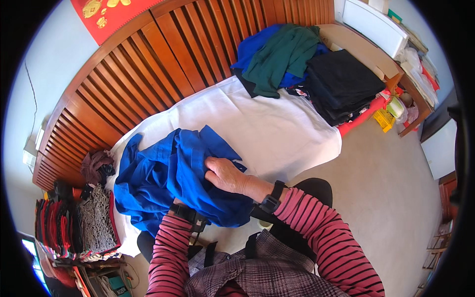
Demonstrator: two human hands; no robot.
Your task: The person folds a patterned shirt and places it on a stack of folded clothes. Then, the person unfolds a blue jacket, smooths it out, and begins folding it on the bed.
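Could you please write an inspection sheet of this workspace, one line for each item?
Surface: bed with white sheet, wooden slatted headboard.
Job's things: blue garment, crumpled at the bed edge.
Clutter: pile of blue, green and black clothes; folded stack at left.
Hands: right hand rests on the garment; left hand hidden under the cloth.
Cables: thin wall cable.
Surroundings: red hanging, crowded side table, beige floor.

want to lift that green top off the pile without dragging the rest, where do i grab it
Probably pinch the green top at its lower hanging end near the white sheet, coming from the bed's open side. It lies draped over the blue garment, so that end looks loose.
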